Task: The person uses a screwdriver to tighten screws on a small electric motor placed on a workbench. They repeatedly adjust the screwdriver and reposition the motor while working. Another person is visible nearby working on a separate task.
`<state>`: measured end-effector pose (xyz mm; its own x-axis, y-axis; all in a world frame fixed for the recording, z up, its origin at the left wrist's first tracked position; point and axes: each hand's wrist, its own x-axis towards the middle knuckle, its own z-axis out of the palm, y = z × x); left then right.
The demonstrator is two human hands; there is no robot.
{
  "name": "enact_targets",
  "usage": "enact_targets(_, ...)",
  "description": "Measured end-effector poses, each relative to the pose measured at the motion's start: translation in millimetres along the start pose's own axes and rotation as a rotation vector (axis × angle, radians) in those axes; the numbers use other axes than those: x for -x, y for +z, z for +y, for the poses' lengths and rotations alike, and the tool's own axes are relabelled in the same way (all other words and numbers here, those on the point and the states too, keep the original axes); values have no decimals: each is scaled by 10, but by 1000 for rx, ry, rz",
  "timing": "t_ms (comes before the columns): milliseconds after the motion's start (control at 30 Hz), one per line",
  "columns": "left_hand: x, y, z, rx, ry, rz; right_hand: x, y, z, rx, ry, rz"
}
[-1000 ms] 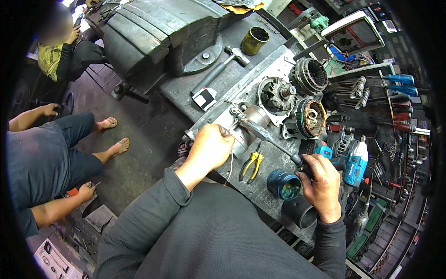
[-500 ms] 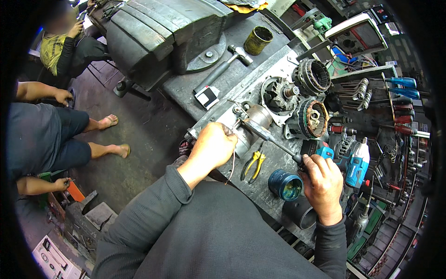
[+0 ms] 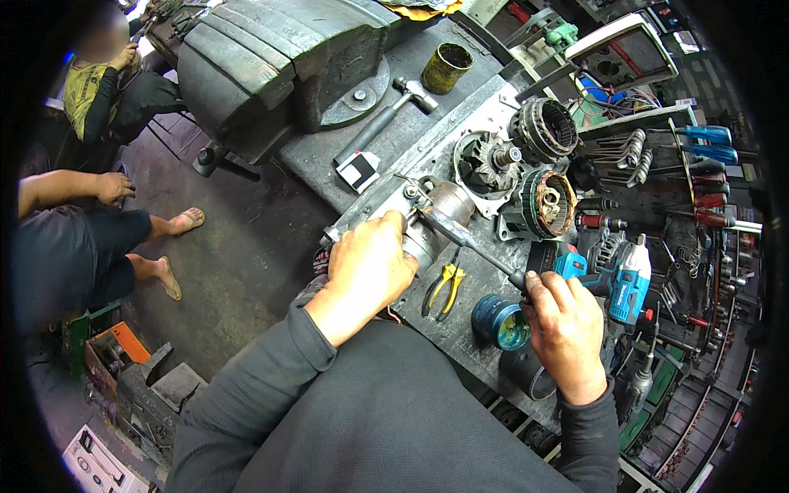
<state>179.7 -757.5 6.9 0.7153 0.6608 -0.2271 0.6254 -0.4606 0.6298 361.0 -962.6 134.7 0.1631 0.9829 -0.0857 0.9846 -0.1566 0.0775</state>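
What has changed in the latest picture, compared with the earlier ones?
The left hand has turned, and the wire that hung below it no longer shows. The nearer co-worker has shifted: one foot moved left, and one hand went out of view. The right hand still holds the tool; pliers, hammer and vise have not moved.
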Motion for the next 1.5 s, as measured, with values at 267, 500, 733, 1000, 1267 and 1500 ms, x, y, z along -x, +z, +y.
enact_targets(267, 124, 125, -99, -132, 146, 140, -50, -98, -18, 86, -48, -53)
enact_targets(500, 141, 167, -116, -123, 212, 192, -19, -49, -41, -72, 31, -58)
enact_targets(733, 103, 188, -155, -150, 224, 193, 57, 80, -44, 230, -122, 18)
enact_targets(1000, 73, 206, -188, -186, 229, 200, -1, 66, 29, 93, -33, -31)
enact_targets(1267, 25, 246, -217, -229, 232, 190, -59, -8, 10, -197, 107, -94)
enact_targets(1500, -18, 264, -245, -193, 256, 263, -143, -69, 37, -131, 30, -87)
